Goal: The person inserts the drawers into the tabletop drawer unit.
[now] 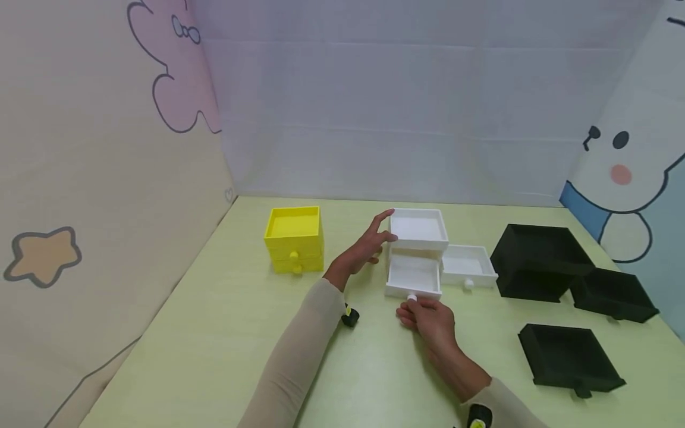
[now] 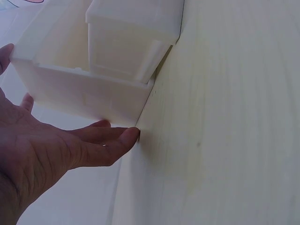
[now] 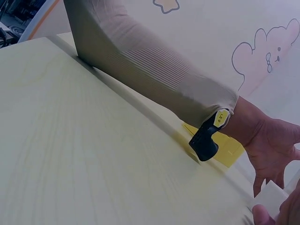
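Note:
The white cabinet point(image 1: 419, 227) stands mid-table, its lower drawer point(image 1: 414, 277) pulled partway out of the front. My right hand point(image 1: 432, 324) pinches that drawer's small white knob point(image 1: 412, 298). At the cabinet's left side is my left hand point(image 1: 364, 249), fingers spread, with fingertips at the top edge and along the side wall. From the left wrist view, this hand point(image 2: 61, 145) has its lower fingers close to the tabletop beside the cabinet wall point(image 2: 89, 93). A second white drawer point(image 1: 468, 261) with a knob lies just right of the cabinet.
To the left stands a yellow cabinet point(image 1: 294, 241) with two knobbed drawers in place. On the right are a black cabinet shell point(image 1: 540, 255), one black drawer point(image 1: 615, 294) beside it and another black drawer point(image 1: 569, 356) nearer the front. A fabric wall point(image 1: 401, 119) rises behind the table.

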A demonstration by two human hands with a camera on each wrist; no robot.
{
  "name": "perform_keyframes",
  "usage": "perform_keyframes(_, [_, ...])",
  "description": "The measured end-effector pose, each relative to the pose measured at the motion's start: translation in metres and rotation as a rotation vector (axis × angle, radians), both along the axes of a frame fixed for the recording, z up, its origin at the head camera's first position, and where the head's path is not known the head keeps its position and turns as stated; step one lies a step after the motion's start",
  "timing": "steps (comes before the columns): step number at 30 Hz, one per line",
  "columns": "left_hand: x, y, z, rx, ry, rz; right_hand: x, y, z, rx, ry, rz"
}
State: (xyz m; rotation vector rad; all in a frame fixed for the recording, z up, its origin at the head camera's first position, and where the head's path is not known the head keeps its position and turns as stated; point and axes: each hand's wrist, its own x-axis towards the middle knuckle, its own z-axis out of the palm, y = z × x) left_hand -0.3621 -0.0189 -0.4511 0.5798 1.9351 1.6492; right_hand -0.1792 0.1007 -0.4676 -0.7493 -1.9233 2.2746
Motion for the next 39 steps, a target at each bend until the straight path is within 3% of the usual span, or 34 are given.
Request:
perform_keyframes(15, [0.003, 0.004, 0.003, -0.009, -0.002, 0.016, -0.002, 0.003, 0.000, -0.029, 0.008, -0.028])
perform_keyframes(27, [0.008, -0.004, 0.006, 0.006, -0.009, 0.014, -0.001, -0.008, -0.001, 0.038, 0.083, -0.097])
perform_keyframes(39, [0.011, -0.004, 0.003, 0.007, -0.012, 0.002, 0.004, -0.009, -0.004, 0.100, 0.075, -0.116])
